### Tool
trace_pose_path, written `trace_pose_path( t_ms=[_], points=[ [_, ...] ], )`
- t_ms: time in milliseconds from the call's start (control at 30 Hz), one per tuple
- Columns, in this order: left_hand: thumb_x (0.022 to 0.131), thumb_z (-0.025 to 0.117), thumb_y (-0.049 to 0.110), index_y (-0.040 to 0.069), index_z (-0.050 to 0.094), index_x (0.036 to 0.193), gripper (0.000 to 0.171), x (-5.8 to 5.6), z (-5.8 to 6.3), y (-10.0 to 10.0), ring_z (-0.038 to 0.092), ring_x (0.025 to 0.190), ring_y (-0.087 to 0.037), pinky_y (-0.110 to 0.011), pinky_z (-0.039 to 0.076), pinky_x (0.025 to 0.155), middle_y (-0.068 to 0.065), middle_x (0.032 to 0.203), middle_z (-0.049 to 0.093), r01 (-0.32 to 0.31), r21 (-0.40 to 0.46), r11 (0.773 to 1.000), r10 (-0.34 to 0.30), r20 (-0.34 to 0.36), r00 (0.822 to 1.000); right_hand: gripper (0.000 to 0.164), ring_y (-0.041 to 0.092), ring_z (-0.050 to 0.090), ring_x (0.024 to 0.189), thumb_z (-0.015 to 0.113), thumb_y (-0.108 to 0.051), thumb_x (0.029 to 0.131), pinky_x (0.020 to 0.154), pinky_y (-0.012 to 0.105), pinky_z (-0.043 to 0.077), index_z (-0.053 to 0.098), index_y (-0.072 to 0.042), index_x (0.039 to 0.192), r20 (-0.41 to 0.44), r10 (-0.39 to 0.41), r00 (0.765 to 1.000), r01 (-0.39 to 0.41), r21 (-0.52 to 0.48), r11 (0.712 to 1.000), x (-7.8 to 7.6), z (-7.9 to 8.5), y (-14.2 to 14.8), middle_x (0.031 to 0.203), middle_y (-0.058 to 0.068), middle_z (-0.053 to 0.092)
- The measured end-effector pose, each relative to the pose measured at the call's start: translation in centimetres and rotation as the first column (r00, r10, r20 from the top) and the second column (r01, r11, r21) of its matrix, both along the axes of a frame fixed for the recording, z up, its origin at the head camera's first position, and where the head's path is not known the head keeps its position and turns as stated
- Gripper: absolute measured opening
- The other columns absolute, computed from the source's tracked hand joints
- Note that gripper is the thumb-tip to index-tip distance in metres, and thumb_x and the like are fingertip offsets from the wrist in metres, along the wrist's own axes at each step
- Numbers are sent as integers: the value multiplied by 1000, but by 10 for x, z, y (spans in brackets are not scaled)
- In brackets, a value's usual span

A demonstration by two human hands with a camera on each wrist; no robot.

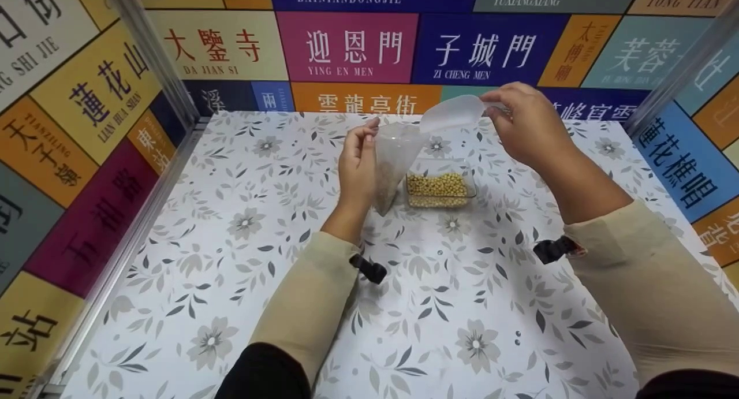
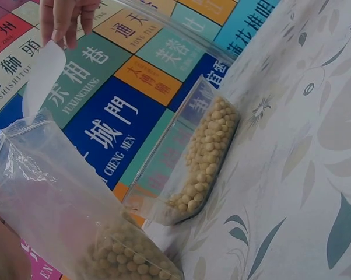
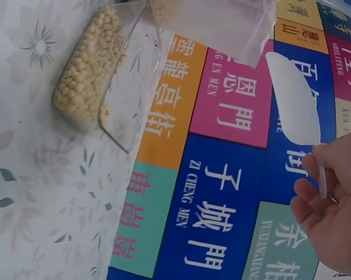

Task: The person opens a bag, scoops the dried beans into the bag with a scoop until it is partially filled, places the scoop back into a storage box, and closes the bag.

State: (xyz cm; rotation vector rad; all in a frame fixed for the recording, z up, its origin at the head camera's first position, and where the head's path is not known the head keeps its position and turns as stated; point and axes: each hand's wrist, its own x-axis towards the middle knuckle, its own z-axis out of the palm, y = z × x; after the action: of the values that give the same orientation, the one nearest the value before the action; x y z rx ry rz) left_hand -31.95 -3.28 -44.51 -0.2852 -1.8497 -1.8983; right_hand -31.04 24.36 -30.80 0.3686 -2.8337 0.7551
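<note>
My left hand (image 1: 359,162) grips a clear plastic bag (image 1: 398,142) by its side and holds it upright. Round pale beans (image 2: 126,256) fill the bag's lower part. Pinched by its handle in my right hand (image 1: 528,122) is a white plastic scoop (image 1: 453,115), raised and tilted with its tip at the bag's mouth. No beans show on the scoop in the right wrist view. Just right of the bag, a clear rectangular container (image 1: 470,182) stands on the table, partly filled with yellowish beans (image 1: 437,185).
The table is covered by a white cloth (image 1: 404,306) with grey flowers and leaves. Behind it and at both sides rise panels (image 1: 346,47) of coloured blocks with lettering. A metal post (image 1: 167,58) stands at the back left corner.
</note>
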Motion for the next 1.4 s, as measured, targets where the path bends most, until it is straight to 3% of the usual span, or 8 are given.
trace_pose_path(
  t_ms=[133, 300, 433, 567, 800, 1033, 1267, 1400],
  points=[
    [115, 45, 16, 6, 58, 118, 17, 0, 1, 0, 59, 146, -17, -25, 45, 123, -6, 151, 67, 1, 11, 1000, -1, -8, 1000, 41, 38, 53, 144, 49, -31, 114, 118, 59, 47, 62, -14, 150, 46, -39, 998, 40, -19, 999, -5, -12, 13, 159, 9, 55],
    [115, 45, 13, 5, 58, 117, 16, -1, 1, 0, 58, 146, -18, -24, 43, 125, -8, 151, 66, 12, 42, 999, -12, -2, 1000, 44, 42, 44, 153, 47, -32, 115, 124, 63, 40, 59, -14, 153, 124, -77, 989, 78, -3, 997, -13, -34, 28, 164, 13, 49],
    [115, 44, 14, 5, 58, 119, 17, -1, 1, 1, 57, 147, -17, -24, 42, 125, -7, 152, 65, 22, 47, 999, -22, 9, 1000, 43, 44, 37, 158, 48, -29, 115, 128, 67, 32, 59, -13, 153, 181, -66, 981, 59, 45, 997, -17, -54, 32, 166, 17, 46],
    [115, 44, 14, 3, 58, 120, 18, 0, 2, 2, 57, 147, -15, -23, 43, 125, -4, 152, 66, 13, 41, 999, -14, 22, 1000, 40, 45, 42, 153, 50, -23, 114, 125, 66, 36, 61, -10, 150, 196, -33, 980, 19, 73, 997, -19, -72, 30, 161, 19, 52],
    [115, 44, 14, 1, 58, 120, 19, 1, 3, 2, 56, 147, -15, -23, 42, 125, -4, 151, 66, 14, 40, 999, -15, 18, 1000, 36, 46, 47, 148, 54, -13, 111, 123, 64, 40, 65, -5, 144, 172, 14, 985, -32, 103, 994, -23, -94, 24, 152, 22, 58],
    [116, 44, 17, 4, 58, 120, 19, 0, 0, 1, 57, 146, -15, -25, 43, 125, -4, 152, 66, 8, 13, 1000, -8, -4, 1000, 31, 45, 57, 136, 59, -6, 107, 119, 60, 46, 70, -4, 136, 71, 56, 996, -68, 179, 982, -27, -113, 17, 136, 20, 68],
    [115, 44, 16, 4, 59, 119, 19, 0, 0, 1, 59, 145, -15, -25, 43, 125, -3, 150, 67, 8, 33, 999, -8, 2, 1000, 29, 43, 60, 129, 61, -6, 106, 115, 58, 48, 72, -5, 133, -6, 71, 997, -69, 176, 982, -27, -124, 11, 130, 17, 70],
    [115, 44, 16, 3, 59, 118, 19, 0, 0, 2, 59, 145, -16, -24, 43, 125, -4, 150, 67, 8, 37, 999, -8, 1, 1000, 30, 43, 60, 129, 62, -6, 106, 114, 59, 49, 72, -5, 134, 14, 119, 993, -120, 157, 980, -28, -129, 11, 131, 18, 70]
  ],
)
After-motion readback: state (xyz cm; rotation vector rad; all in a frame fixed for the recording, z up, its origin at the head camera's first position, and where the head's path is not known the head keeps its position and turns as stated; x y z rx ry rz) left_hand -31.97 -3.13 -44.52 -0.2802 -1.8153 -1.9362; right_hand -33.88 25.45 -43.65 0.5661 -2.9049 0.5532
